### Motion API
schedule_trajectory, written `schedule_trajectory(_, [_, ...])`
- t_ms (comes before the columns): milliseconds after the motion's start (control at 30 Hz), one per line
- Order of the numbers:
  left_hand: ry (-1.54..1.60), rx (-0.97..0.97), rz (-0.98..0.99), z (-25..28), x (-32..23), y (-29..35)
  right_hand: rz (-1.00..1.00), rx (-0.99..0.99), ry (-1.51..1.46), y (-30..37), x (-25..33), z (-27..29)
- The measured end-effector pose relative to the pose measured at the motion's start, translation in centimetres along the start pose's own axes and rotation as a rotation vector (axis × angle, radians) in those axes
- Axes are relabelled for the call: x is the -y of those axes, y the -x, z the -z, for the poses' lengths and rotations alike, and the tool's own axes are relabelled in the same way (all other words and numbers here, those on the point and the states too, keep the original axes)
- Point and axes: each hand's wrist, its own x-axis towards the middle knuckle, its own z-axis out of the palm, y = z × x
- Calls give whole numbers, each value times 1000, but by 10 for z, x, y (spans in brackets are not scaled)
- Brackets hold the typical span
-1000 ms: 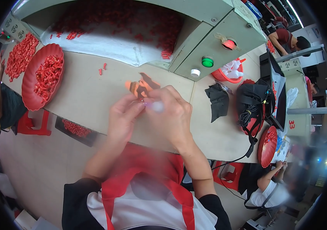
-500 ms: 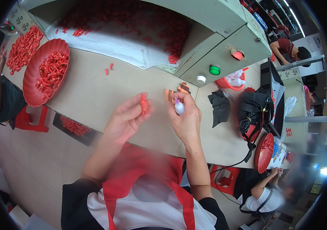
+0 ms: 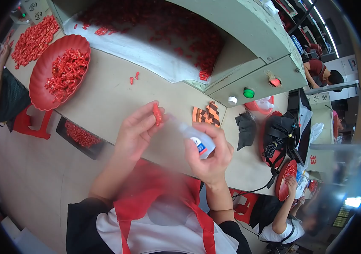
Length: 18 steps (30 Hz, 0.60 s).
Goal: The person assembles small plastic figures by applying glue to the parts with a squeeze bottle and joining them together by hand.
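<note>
Between the thumb and fingers of my left hand [image 3: 136,129] is a small red figurine [image 3: 157,114], held upright above the table. My right hand [image 3: 210,154] grips a white squeeze bottle [image 3: 200,142] with a blue-and-red label. The bottle lies tilted, its blurred thin nozzle pointing left to the figurine; whether the tip touches it I cannot tell. Two small red pieces [image 3: 134,78] lie on the table [image 3: 112,99] beyond my left hand. Past my right hand are orange-and-black striped pieces [image 3: 206,114].
A scalloped red bowl [image 3: 36,70] full of red pieces stands at left, beside a red heap [image 3: 36,40]. Ahead is a green-grey machine [image 3: 252,72] with its opening full of red pieces. Black cloth [image 3: 245,130] and a black bag [image 3: 280,122] lie right. Co-workers sit on both sides.
My right hand has turned the squeeze bottle from upright to lying over, nozzle toward the figurine. The striped pieces now show fully. The whole view has shifted slightly.
</note>
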Motion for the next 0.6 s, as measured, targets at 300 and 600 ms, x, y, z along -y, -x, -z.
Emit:
schedule_trajectory(300, [-63,25,-59,-1,-1,4,85,31,58,0,14,-4])
schedule_trajectory(600, [-77,43,-79,1,1,4,57,70,96,-1,18,-4])
